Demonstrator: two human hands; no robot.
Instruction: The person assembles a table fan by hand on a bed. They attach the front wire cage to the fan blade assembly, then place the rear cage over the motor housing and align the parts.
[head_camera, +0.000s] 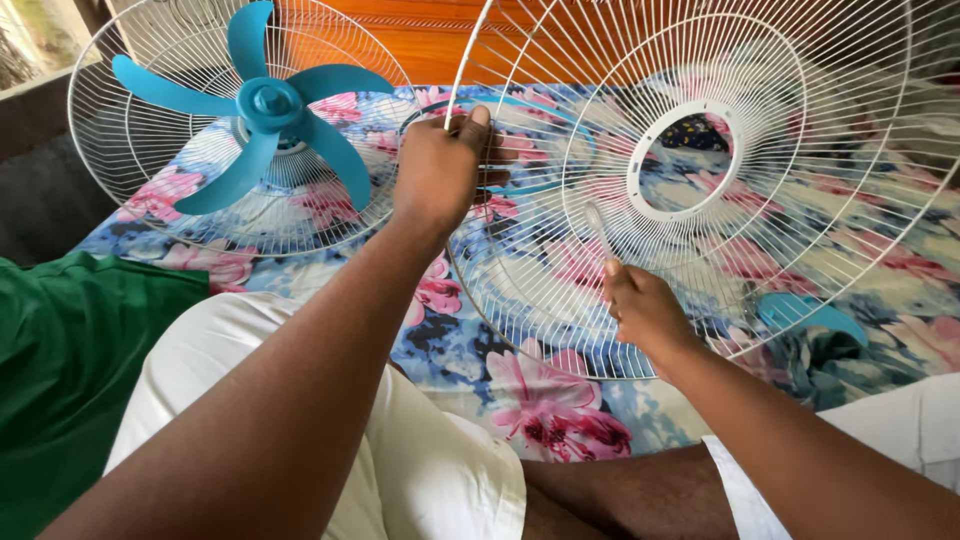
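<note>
Left hand (437, 170): fingers (478, 118) clamped on the left rim of a white wire fan guard (760, 150), thumb over the outer ring. Guard held tilted above a floral bedsheet (560, 410), with its open centre ring (690, 160) facing the camera (pattern of the sheet visible through the wires).

Right hand (645, 310): fingers closed together around a thin pale tool (597, 225), the tip of which rests against the wires of the guard, between the centre ring and the lower rim. Kind of tool not discernible.

To the left, lying on the same sheet: a second white guard (140, 150) carrying a blue five-blade fan rotor (268, 105) at its hub, well apart from the right hand and just beside the left.

Lower right, partly behind the held guard: a small blue plastic part (805, 312) on the sheet.

Foreground: white shorts (420, 470) over both knees, a green cloth (70, 370) at the left edge, and an orange wooden headboard (420, 35) at the top.
</note>
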